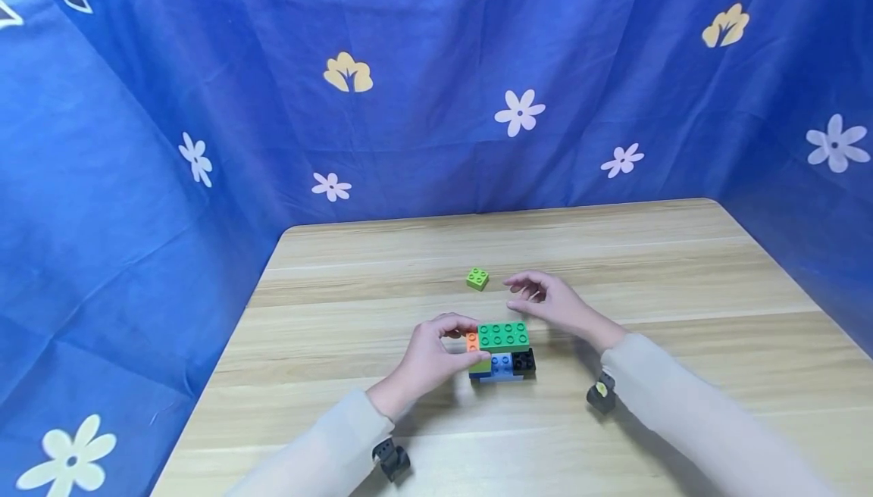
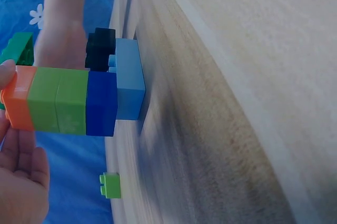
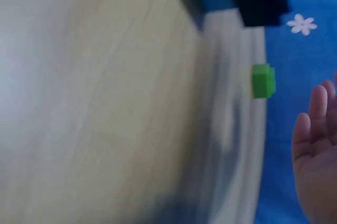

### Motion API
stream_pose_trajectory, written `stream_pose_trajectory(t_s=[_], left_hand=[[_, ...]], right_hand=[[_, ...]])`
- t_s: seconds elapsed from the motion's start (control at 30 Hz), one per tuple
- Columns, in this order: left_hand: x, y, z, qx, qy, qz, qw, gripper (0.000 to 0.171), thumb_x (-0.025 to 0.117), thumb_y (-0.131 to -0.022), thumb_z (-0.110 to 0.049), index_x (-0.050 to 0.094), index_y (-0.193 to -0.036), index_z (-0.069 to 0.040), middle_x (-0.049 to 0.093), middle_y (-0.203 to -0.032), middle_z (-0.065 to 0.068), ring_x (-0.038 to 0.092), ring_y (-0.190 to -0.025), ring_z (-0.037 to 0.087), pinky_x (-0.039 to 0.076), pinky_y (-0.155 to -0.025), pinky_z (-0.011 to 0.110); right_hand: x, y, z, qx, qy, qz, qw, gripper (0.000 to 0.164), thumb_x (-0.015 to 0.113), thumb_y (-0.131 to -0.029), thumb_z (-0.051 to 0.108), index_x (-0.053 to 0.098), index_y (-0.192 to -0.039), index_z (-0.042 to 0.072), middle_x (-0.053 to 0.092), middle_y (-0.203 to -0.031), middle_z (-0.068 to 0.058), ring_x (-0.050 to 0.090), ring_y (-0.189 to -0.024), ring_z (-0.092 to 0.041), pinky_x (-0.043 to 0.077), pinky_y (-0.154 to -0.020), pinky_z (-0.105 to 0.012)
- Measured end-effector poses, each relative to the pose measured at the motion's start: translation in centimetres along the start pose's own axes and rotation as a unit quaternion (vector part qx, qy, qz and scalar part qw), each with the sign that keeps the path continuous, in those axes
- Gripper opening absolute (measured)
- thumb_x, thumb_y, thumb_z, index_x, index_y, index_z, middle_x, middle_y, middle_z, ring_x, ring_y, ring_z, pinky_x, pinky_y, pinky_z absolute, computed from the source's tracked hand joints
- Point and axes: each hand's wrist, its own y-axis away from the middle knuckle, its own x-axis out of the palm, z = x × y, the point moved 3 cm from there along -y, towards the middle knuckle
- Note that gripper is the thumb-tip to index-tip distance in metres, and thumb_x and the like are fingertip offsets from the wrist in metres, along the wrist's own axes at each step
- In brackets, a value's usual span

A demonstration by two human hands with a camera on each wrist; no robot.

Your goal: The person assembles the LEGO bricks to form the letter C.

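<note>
My left hand (image 1: 436, 349) grips the upper part of a toy brick build, thumb on the near side and fingers behind it. In the left wrist view, its column runs from an orange brick (image 2: 20, 97) at the top through lime green bricks (image 2: 58, 100) and a dark blue brick (image 2: 101, 104) to a light blue brick (image 2: 130, 79) at the bottom. A long green brick (image 1: 503, 338) juts right near the top, above a black brick (image 1: 524, 361) on the lower right. Beyond the build, my right hand (image 1: 552, 304) hovers with loosely bent fingers, holding nothing.
A loose lime green brick (image 1: 477, 279) lies on the wooden table (image 1: 327, 292), behind the build and left of the right hand's fingertips. Blue cloth (image 1: 423, 126) with printed flowers hangs at the table's back and sides.
</note>
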Motion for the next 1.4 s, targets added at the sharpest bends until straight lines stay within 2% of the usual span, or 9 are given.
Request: stream_pose_trajectory(t_s=[0.17, 0.43, 0.67, 0.97, 1.2, 1.4], left_hand=[[0.0, -0.1, 0.1, -0.001, 0.003, 0.000, 1.0000, 0.035, 0.085, -0.068, -0.013, 0.070, -0.100, -0.010, 0.068, -0.097, -0.006, 0.060, -0.091, 0.015, 0.049, -0.086, 0.039], [0.0, 0.0, 0.4, -0.006, 0.007, -0.001, 1.0000, 0.035, 0.085, -0.068, -0.014, 0.070, -0.100, -0.010, 0.068, -0.097, -0.005, 0.060, -0.091, 0.015, 0.050, -0.086, 0.038], [-0.2, 0.2, 0.5, 0.003, 0.023, 0.000, 0.9997, 0.035, 0.085, -0.068, -0.014, 0.069, -0.100, -0.009, 0.068, -0.097, -0.003, 0.061, -0.090, 0.018, 0.049, -0.086, 0.050], [-0.4, 0.2, 0.2, 0.000, 0.007, -0.001, 1.0000, 0.035, 0.086, -0.068, -0.013, 0.070, -0.099, -0.011, 0.068, -0.096, -0.006, 0.061, -0.090, 0.015, 0.050, -0.085, 0.039], [-0.2, 0.0, 0.1, -0.002, 0.012, 0.006, 0.9999, 0.036, 0.086, -0.068, -0.013, 0.070, -0.100, -0.010, 0.068, -0.096, -0.005, 0.061, -0.090, 0.015, 0.050, -0.085, 0.038], [-0.1, -0.1, 0.0, -0.005, 0.005, 0.005, 1.0000, 0.036, 0.086, -0.068, -0.013, 0.070, -0.100, -0.010, 0.068, -0.096, -0.006, 0.060, -0.091, 0.014, 0.050, -0.085, 0.035]], right_hand=[[0.8, -1.6, -2.1, 0.022, 0.018, -0.013, 1.000, 0.051, 0.078, -0.081, 0.022, 0.057, -0.123, 0.002, 0.061, -0.109, -0.016, 0.061, -0.088, -0.020, 0.052, -0.080, -0.034], [1.8, -3.9, -3.4, 0.051, 0.068, -0.022, 0.996, 0.058, 0.082, -0.075, 0.026, 0.056, -0.122, 0.006, 0.062, -0.105, -0.012, 0.061, -0.087, -0.019, 0.051, -0.082, -0.036], [2.4, -5.4, -4.0, 0.076, 0.096, -0.024, 0.992, 0.059, 0.083, -0.074, 0.028, 0.055, -0.121, 0.005, 0.061, -0.106, -0.011, 0.059, -0.088, -0.022, 0.050, -0.083, -0.037], [3.4, -7.0, -3.6, 0.097, 0.108, -0.007, 0.989, 0.063, 0.084, -0.071, 0.033, 0.056, -0.121, 0.005, 0.061, -0.108, -0.010, 0.058, -0.093, -0.022, 0.049, -0.086, -0.037], [4.1, -7.4, -3.5, 0.103, 0.133, -0.011, 0.986, 0.056, 0.085, -0.070, 0.035, 0.060, -0.112, 0.007, 0.061, -0.101, -0.005, 0.057, -0.091, -0.019, 0.049, -0.084, -0.035], [4.2, -7.5, -3.6, 0.109, 0.160, -0.022, 0.981, 0.047, 0.082, -0.074, 0.033, 0.065, -0.110, 0.008, 0.062, -0.099, -0.004, 0.056, -0.090, -0.018, 0.048, -0.083, -0.034]])
